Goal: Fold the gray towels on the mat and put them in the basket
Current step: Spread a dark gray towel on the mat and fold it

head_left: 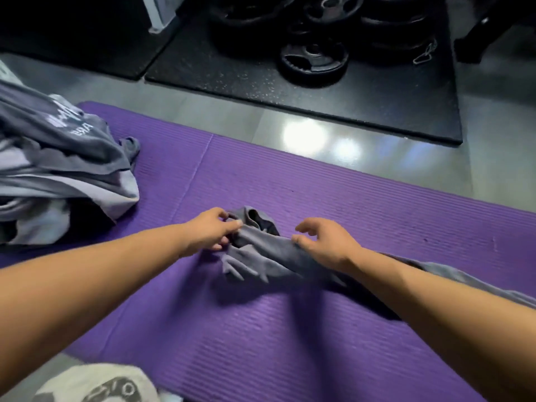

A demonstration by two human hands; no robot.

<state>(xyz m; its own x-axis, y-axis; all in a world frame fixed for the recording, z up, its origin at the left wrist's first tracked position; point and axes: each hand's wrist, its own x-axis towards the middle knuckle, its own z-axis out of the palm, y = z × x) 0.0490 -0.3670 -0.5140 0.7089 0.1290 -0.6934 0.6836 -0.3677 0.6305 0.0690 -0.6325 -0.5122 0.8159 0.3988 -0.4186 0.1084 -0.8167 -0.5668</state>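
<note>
A gray towel [261, 253] lies crumpled and twisted near the middle of the purple ribbed mat [319, 198], its left end bunched up and its length trailing off to the right. A heap of more gray towels [58, 158] overlaps the mat's far left end.

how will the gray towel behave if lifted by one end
Probably floppy: the gray towel lies bunched and creased. Likely light, since the left hand pinches up one end. The ribbed mat should keep it from sliding.
</note>
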